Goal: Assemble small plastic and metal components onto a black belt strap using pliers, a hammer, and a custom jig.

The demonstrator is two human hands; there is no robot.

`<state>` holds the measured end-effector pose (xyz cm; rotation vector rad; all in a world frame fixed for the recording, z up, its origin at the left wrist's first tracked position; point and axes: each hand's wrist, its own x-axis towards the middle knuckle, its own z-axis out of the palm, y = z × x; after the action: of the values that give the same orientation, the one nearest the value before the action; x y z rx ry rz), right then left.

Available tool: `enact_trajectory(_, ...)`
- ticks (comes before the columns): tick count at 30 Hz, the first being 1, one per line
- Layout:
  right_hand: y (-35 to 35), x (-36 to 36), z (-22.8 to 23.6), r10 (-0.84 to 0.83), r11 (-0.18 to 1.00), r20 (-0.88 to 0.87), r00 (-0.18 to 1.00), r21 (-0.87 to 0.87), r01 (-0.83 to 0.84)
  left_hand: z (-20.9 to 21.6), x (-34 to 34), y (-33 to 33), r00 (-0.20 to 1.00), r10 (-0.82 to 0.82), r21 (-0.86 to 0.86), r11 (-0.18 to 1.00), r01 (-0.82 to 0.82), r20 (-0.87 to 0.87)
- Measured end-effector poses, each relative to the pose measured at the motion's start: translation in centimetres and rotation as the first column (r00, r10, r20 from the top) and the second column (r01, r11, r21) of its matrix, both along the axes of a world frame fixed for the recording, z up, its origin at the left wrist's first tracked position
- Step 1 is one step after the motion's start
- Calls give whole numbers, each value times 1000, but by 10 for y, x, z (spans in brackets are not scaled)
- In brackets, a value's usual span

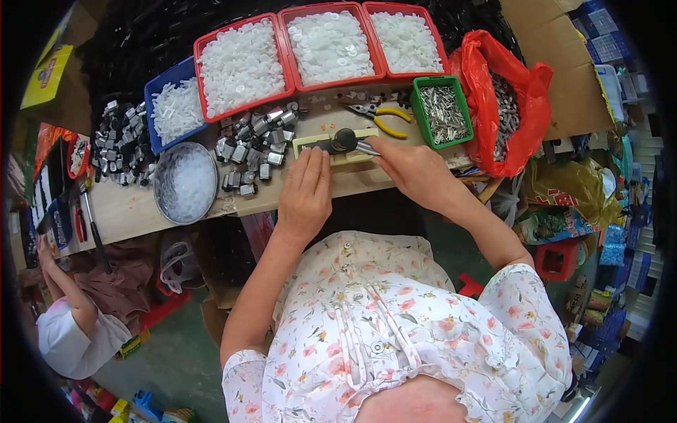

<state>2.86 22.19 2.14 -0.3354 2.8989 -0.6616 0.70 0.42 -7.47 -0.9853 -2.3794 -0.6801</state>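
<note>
A cream-coloured block fixture (371,132) with a round black knob (345,139) on top lies at the table's front edge. My left hand (306,185) rests at its left end, fingers pressed together around a small dark part that I cannot make out. From the right, my right hand (415,171) grips a short metal lever (367,148) that reaches out beside the knob. Left of the fixture lies a pile of silver-and-black metal pieces (240,152). Yellow-handled pliers (390,121) lie just behind it, next to a green basket (442,113) of small metal pins.
Red trays (288,53) of white plastic parts line the back. A blue tray (148,99) and a round metal bowl (212,185) stand left. A red plastic bag (530,106) of metal parts is at right. Another person (74,328) sits at far left, beside a hammer (94,218).
</note>
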Motion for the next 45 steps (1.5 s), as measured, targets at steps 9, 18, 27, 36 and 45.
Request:
enact_trajectory(9, 8, 15, -6, 0, 990, -154, 988, -143, -22, 8, -5, 4, 1000, -5, 2, 1000, 5, -27)
enact_trajectory(18, 10, -3, -15, -37, 999, -70, 997, -20, 36, 8, -8, 16, 999, -17, -8, 1000, 17, -35)
enact_trajectory(27, 32, 31, -10, -178, 981, -203, 963, -114, 158, 14, -17, 19, 995, -97, -21, 995, 97, 3)
enact_trajectory(36, 46, 35, -21, -210, 978, -118, 971, -37, 207, 16, -18, 19, 994, -105, -6, 994, 105, 22)
enact_trajectory(45, 194, 14, -14, -454, 804, -643, 616, 3, 595, 33, -31, 27, 974, -127, 19, 992, 126, 185)
